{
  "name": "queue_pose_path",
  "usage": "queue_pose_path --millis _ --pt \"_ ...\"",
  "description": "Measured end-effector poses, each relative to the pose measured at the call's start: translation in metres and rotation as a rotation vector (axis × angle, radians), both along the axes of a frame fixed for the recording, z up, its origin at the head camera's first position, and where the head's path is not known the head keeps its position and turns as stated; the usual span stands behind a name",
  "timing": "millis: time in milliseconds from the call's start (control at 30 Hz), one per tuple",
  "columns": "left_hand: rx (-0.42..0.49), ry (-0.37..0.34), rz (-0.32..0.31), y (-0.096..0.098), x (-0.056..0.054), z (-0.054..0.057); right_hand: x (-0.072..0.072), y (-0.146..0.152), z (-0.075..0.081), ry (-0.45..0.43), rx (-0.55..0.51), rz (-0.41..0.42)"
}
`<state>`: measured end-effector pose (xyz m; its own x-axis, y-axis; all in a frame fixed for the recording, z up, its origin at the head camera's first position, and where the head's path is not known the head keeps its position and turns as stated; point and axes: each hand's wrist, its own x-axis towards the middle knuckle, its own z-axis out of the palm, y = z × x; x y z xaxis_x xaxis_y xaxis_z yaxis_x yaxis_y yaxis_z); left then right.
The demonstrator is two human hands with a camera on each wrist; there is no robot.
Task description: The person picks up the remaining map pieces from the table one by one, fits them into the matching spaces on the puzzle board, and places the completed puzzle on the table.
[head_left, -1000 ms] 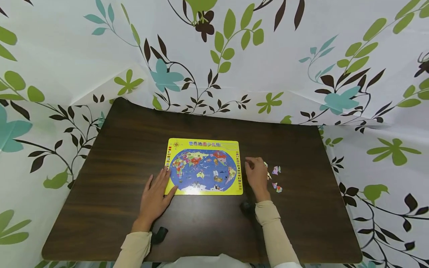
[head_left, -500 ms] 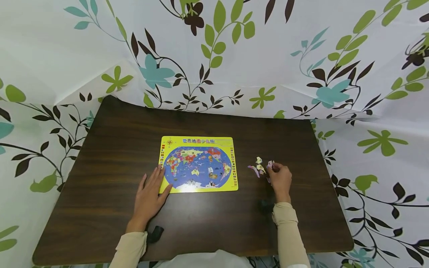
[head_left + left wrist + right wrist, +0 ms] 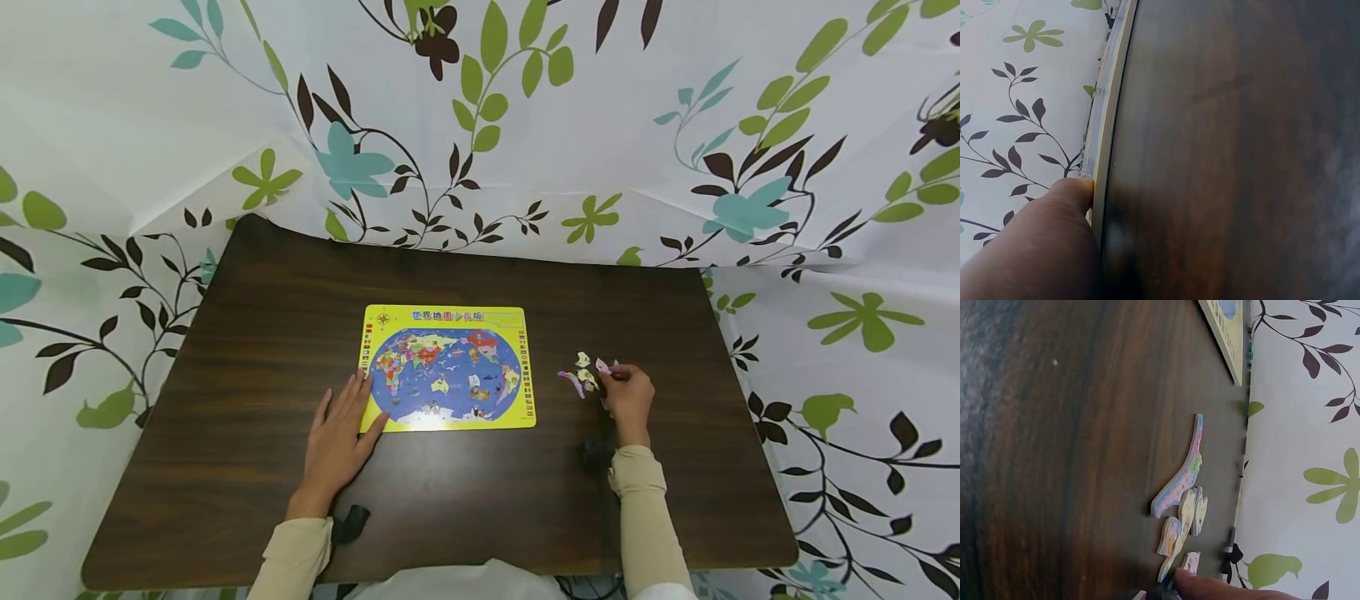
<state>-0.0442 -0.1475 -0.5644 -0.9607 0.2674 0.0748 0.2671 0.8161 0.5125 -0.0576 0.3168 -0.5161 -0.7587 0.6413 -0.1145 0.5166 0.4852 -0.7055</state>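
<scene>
A yellow-bordered world map puzzle board (image 3: 450, 422) lies flat on the dark wooden table. My left hand (image 3: 339, 446) rests on the board's left edge with its fingers straight; in the left wrist view only part of that hand (image 3: 1047, 244) shows beside the board's side edge (image 3: 1107, 144). To the right of the board my right hand (image 3: 630, 402) pinches a small pink puzzle piece (image 3: 603, 366). Several other loose pieces lie just left of these fingers, among them a long pink-and-blue piece (image 3: 1180, 481) and a cream one (image 3: 1187, 512). Pieces under the right hand are partly hidden.
The brown table (image 3: 225, 433) reaches out around the board on all sides. Behind it hangs a white cloth (image 3: 630, 125) with a leaf pattern. One corner of the board (image 3: 1229, 347) shows in the right wrist view.
My right hand has moved right, from beside the board's right edge to the far side of the loose pieces, where it now pinches one. The left hand stays on the board.
</scene>
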Motion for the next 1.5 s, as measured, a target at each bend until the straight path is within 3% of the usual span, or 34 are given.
queue_pose_path --millis 400,600,833,933,1133,1267,1500 --pt "-0.005 0.013 0.006 0.0 0.001 0.0 0.0 0.001 0.001 0.055 -0.018 0.026" --pt "-0.002 0.028 0.002 0.0 0.0 0.002 -0.008 -0.009 0.018 0.169 -0.013 0.059" --pt "-0.002 0.021 0.0 0.0 0.0 0.001 -0.024 -0.043 0.037 0.278 -0.141 0.181" --pt "-0.008 0.014 0.004 0.001 0.001 0.001 -0.031 -0.063 0.032 0.26 -0.228 0.254" --pt "-0.005 0.01 0.006 0.001 0.001 0.001 -0.044 -0.102 0.017 0.092 -0.332 0.356" --pt "-0.007 0.009 0.009 0.001 0.001 0.001 -0.049 -0.12 0.014 0.028 -0.363 0.361" --pt "-0.013 0.006 0.011 0.001 0.001 0.003 -0.052 -0.132 0.012 0.02 -0.396 0.345"
